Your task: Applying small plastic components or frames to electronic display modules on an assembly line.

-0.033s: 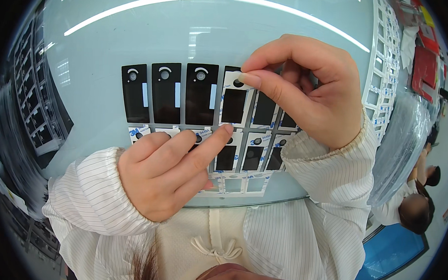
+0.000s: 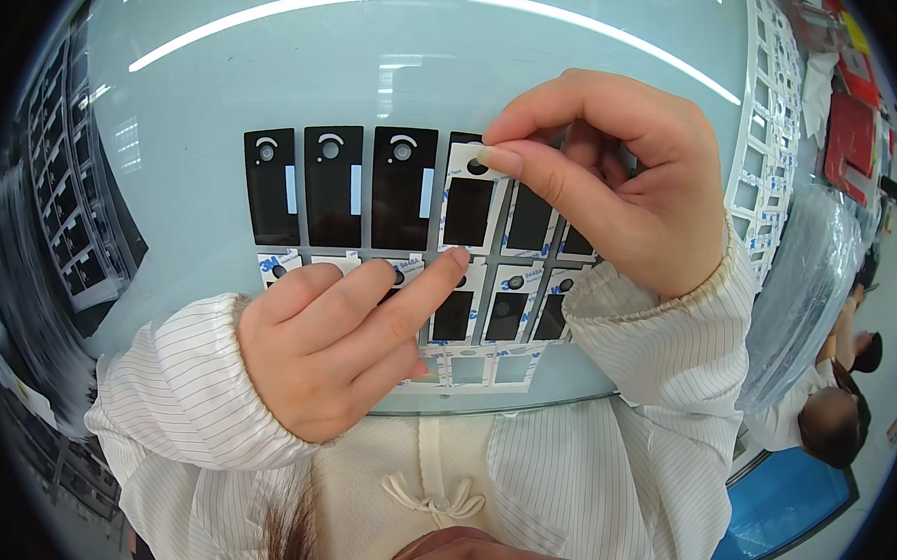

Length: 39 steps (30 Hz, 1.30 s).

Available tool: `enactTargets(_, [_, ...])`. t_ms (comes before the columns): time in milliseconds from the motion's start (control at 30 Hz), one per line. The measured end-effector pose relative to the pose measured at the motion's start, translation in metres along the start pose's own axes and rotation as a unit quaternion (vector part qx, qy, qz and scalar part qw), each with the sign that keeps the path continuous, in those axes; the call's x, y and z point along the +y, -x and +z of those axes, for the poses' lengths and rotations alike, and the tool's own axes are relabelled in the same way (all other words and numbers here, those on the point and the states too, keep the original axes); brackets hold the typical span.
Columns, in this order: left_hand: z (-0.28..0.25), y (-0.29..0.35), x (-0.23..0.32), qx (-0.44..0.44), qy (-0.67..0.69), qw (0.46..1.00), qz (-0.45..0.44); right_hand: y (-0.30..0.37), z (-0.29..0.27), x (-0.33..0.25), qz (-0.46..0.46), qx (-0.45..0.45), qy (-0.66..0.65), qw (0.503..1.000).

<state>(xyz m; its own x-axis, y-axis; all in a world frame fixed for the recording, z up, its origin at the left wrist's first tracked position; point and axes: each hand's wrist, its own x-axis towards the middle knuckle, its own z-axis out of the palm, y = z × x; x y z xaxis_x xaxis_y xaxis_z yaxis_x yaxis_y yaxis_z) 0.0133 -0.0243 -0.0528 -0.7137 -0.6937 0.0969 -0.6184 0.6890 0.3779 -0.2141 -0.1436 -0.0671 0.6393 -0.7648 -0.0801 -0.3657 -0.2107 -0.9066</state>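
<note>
Between thumb and index finger, my right hand point(image 2: 609, 167) pinches the top corner of a white adhesive frame point(image 2: 456, 164) with blue print. This frame lies over a black rectangular panel point(image 2: 467, 211), a dark window and round hole showing through it. My left hand point(image 2: 330, 350) has its fingers stretched out, the index fingertip at the frame's lower edge. To the left stand three bare black panels point(image 2: 401, 203), each with a pale arc, a round lens spot and a light side strip. Other framed panels point(image 2: 507, 308) lie below and to the right, partly covered by my hands and sleeve.
A cut-out white sheet point(image 2: 495, 372) lies by the table's near edge. Long adhesive sheets point(image 2: 771, 124) line the right side, beside clear plastic wrap point(image 2: 798, 295). Stacked trays of black panels point(image 2: 76, 224) stand at left. Another person point(image 2: 813, 416) is at far right.
</note>
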Motion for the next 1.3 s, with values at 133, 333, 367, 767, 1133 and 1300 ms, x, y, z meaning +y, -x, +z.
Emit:
enactTargets(133, [-0.001,0.000,-0.001,-0.004,-0.002,1.000,0.003,-0.001,0.001,-0.002,-0.005,0.003,0.000,1.000])
enactTargets(333, [0.007,0.001,0.001,0.039,0.015,0.999,0.013,0.002,0.001,-0.006,0.019,0.004,0.005,1.000])
enactTargets(367, [0.010,0.003,0.003,0.049,0.024,0.998,0.005,0.002,0.001,-0.008,0.036,0.006,0.004,0.999])
enactTargets(767, [0.014,0.006,0.001,0.063,0.029,0.998,0.012,-0.002,0.003,-0.006,0.003,0.026,0.007,1.000])
enactTargets(1133, [0.001,0.007,0.001,0.073,-0.018,0.997,-0.007,0.000,0.004,-0.010,0.025,0.016,0.026,0.999])
enactTargets(1300, [0.000,0.006,0.000,0.071,-0.019,0.997,-0.006,-0.001,0.005,-0.010,0.003,0.022,0.043,0.999])
